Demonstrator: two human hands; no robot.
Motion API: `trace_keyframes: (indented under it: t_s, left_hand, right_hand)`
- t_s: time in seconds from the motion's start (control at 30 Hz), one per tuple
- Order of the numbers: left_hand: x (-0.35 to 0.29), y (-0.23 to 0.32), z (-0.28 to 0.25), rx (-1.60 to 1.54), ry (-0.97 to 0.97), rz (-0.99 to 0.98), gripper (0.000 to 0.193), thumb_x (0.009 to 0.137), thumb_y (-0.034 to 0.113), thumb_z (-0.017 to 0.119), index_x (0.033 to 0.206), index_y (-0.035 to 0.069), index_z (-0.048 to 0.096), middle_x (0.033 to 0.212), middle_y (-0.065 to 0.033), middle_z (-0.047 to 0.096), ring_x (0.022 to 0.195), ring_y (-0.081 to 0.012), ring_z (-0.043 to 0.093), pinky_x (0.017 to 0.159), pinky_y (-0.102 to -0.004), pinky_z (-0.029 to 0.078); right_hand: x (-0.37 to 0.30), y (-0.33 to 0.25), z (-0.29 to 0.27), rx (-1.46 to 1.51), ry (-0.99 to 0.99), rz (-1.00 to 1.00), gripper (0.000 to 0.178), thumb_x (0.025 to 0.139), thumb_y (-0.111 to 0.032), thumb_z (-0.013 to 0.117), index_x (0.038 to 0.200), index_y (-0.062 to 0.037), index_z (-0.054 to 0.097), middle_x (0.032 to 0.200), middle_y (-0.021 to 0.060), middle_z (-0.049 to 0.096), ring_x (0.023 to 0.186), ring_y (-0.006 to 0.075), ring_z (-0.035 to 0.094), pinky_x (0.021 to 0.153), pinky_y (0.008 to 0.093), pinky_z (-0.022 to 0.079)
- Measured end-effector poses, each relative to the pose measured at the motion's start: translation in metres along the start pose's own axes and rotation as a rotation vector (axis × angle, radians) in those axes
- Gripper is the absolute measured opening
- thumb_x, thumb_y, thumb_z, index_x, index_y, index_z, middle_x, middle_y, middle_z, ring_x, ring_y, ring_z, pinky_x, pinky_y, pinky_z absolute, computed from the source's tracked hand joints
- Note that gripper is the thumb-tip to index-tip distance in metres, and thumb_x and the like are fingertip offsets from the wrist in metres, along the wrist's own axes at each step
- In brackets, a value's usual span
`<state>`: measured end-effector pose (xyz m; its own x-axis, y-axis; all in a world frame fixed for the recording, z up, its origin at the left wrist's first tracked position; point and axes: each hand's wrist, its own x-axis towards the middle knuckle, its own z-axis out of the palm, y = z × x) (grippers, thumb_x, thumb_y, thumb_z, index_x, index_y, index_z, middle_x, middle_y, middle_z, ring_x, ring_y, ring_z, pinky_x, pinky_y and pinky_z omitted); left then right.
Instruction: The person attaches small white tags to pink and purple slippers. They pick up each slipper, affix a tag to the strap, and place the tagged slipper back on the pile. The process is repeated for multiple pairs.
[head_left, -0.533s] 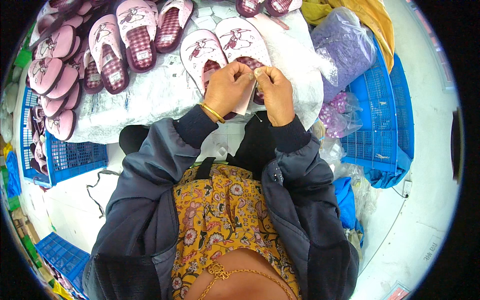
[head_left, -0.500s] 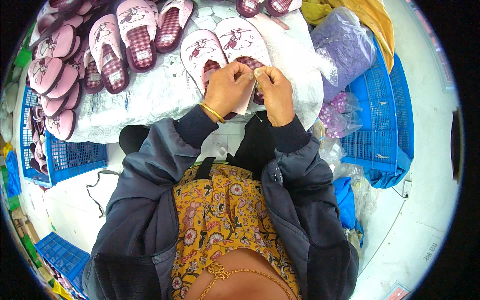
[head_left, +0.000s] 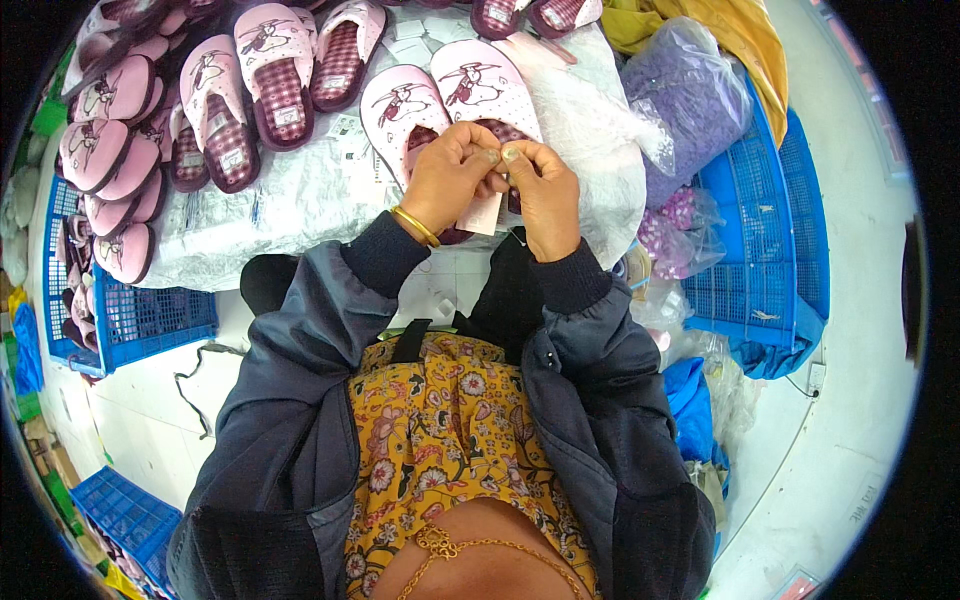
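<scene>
A pair of pink slippers (head_left: 484, 84) with dark red checked insoles and a printed drawing lies on the plastic-covered table, toes pointing away. Over their open heels, my left hand (head_left: 450, 175) is closed, thumb and fingers pinched together. A small pale pink hang tag (head_left: 481, 213) dangles beneath its fingers. My right hand (head_left: 543, 190) pinches right beside it, the two thumb tips almost touching. What sits between the right fingertips is too small to make out. The hands partly cover the heel of the right slipper.
More pink slippers (head_left: 273, 75) stand and pile up on the left. Blue plastic crates (head_left: 150, 318) flank the table, another blue crate (head_left: 750, 235) on the right. A clear bag of purple material (head_left: 690, 95) rests at the right edge. White paper tags (head_left: 408, 45) lie behind the slippers.
My hands have come slightly closer together, fingertips nearly meeting. The hang tag has turned and shows more of its flat face below my left fingers.
</scene>
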<state>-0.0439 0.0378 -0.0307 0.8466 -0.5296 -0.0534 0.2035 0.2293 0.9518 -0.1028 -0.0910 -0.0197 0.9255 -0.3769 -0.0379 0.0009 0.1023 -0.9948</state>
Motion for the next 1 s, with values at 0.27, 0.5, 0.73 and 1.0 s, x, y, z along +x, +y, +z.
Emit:
trace_keyframes:
  t_s: [0.27,0.5,0.73,1.0]
  left_hand:
    - [0.004,0.002,-0.011,0.031,-0.143,0.018,0.007,0.100,0.009,0.053,0.104,0.005,0.052,0.080,-0.0046,0.066,0.066,-0.0095,0.064,0.057,-0.0190,0.046]
    - [0.005,0.002,-0.016,-0.040,-0.177,-0.028,0.006,0.100,0.010,0.051,0.102,0.003,0.051,0.092,-0.0099,0.068,0.075,-0.0161,0.068,0.062,-0.0240,0.051]
    - [-0.017,0.015,-0.017,0.205,-0.051,-0.010,0.014,0.099,0.011,0.052,0.107,0.001,0.056,0.093,-0.0099,0.070,0.076,-0.0148,0.068,0.067,-0.0242,0.052]
    - [-0.035,0.012,-0.055,0.617,0.372,0.582,0.009,0.095,0.003,0.060,0.103,0.000,0.061,0.096,-0.0055,0.061,0.059,-0.0071,0.055,0.052,-0.0212,0.044]
  right_hand:
    - [0.005,-0.004,-0.015,-0.004,-0.171,0.031,0.019,0.096,-0.013,0.062,0.102,0.0040,0.066,0.085,0.0032,0.065,0.075,0.0076,0.056,0.068,0.0229,0.046]
    - [0.003,-0.007,-0.020,0.066,-0.196,0.051,0.022,0.097,-0.017,0.060,0.106,0.0032,0.066,0.090,0.0030,0.066,0.078,0.0078,0.056,0.072,0.0213,0.045]
    - [0.014,-0.007,-0.015,-0.386,-0.003,-0.502,0.025,0.090,-0.018,0.068,0.111,-0.0046,0.066,0.087,0.0119,0.069,0.075,0.0197,0.066,0.067,0.0328,0.051]
    - [0.026,-0.035,0.043,-1.113,-0.145,-0.714,0.059,0.076,-0.023,0.076,0.129,-0.0074,0.054,0.085,0.0158,0.067,0.082,0.0359,0.064,0.071,0.0457,0.051]
